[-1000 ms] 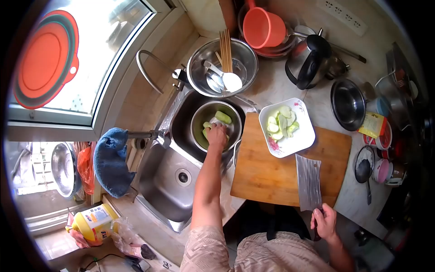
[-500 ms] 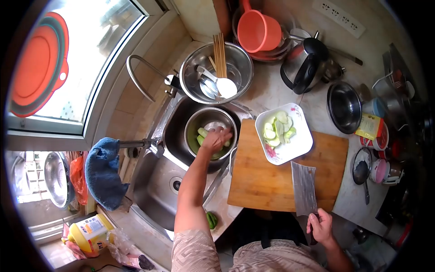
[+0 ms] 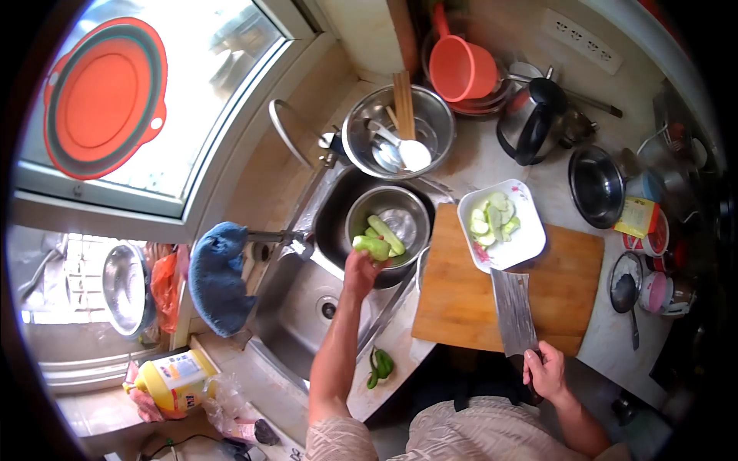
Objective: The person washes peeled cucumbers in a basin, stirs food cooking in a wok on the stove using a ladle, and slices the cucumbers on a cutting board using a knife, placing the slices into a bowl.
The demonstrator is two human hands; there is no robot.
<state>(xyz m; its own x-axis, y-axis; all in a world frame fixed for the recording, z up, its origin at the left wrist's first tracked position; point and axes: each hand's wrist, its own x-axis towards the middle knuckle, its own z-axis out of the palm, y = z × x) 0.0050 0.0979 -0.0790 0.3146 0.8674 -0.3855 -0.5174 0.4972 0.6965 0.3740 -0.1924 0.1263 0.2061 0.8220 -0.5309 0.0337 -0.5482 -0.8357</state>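
Observation:
My left hand (image 3: 363, 270) is closed on a pale green gourd piece (image 3: 372, 247) at the near rim of a steel bowl (image 3: 422, 240). Other peeled gourd pieces (image 3: 386, 232) lie inside that bowl, which sits in the sink's far basin. A cleaver (image 3: 514, 311) is gripped by its handle in my right hand (image 3: 545, 370), its broad blade over the near part of a wooden cutting board (image 3: 453, 307). On the board's far side, a square white dish (image 3: 530, 240) contains cut pale green slices (image 3: 493, 217).
Green peppers (image 3: 380, 365) lie on the counter beside the sink (image 3: 280, 323). A larger steel bowl (image 3: 357, 142) with chopsticks and spoons stands behind. An electric kettle (image 3: 530, 123), a dark bowl (image 3: 596, 186) and a ladle (image 3: 626, 288) line the right. A blue cloth (image 3: 217, 280) hangs at left.
My left hand has come up from inside the steel bowl toward its near rim, bringing a gourd piece. The camera view has shifted; the cleaver stays over the board in my right hand.

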